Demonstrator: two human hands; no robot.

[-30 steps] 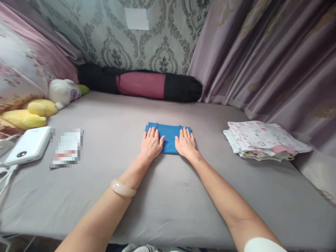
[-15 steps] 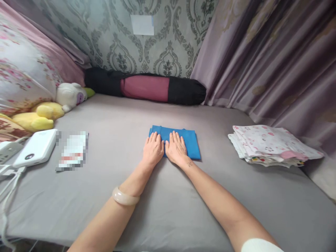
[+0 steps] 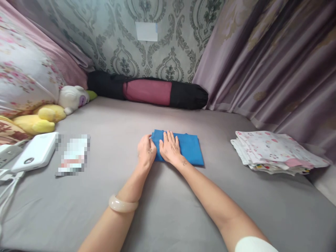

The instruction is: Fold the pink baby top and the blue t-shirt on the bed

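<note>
A folded blue cloth (image 3: 190,148) lies flat on the grey bed sheet (image 3: 110,140), in the middle of the head view. My right hand (image 3: 170,147) rests palm down on its left half, fingers stretched out. At the cloth's left edge is my left hand (image 3: 147,150), its fingers curled closed around that edge; the fingertips are hidden behind the hand. A pale bangle sits on my left wrist.
At right lies a stack of folded patterned cloths (image 3: 278,150). To the left are a white power bank (image 3: 36,152) with cables, a blurred packet (image 3: 75,154) and plush toys (image 3: 49,113). A long black and maroon bag (image 3: 147,91) lies along the wall.
My left hand has slid left off the cloth's top and closed at its left edge. My right hand has shifted left on the cloth, still flat. The camera view has tilted slightly.
</note>
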